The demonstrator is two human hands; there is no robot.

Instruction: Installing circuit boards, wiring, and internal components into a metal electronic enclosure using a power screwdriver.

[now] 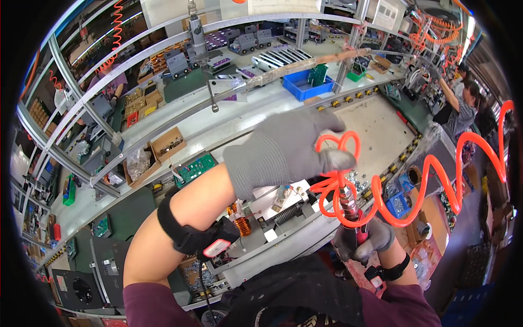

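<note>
The orange coiled hose (338,163) runs up from the top of a red-handled air tool (351,212), which stands nearly upright, tilted a little to the left, low in the middle-right of the view. The right hand (362,240), in a grey glove, has its fingers wrapped shut around the tool's handle, the tool's long axis rising out of the fist. The left hand (294,147), also grey-gloved, is just above it; its thumb and fingers are pinched on a loop of the hose, so the hose lies directly under and to the right of the left fingers and directly above the right hand. Both hands touch the same assembly, the left on the hose, the right on the tool. From there the hose swings out to the right in wide loops. A black wrist strap (190,231) with a cord sits on the left forearm. Below the hands, on the pale surface (229,128), lies an open unit with a copper coil (242,224) and a black ribbed part. Farther back, a green circuit board (195,168) lies flat, a cardboard box (168,143) holds small dark parts, and a blue tray (308,86) holds an upright green board. Another person (463,106) works at the far right.
</note>
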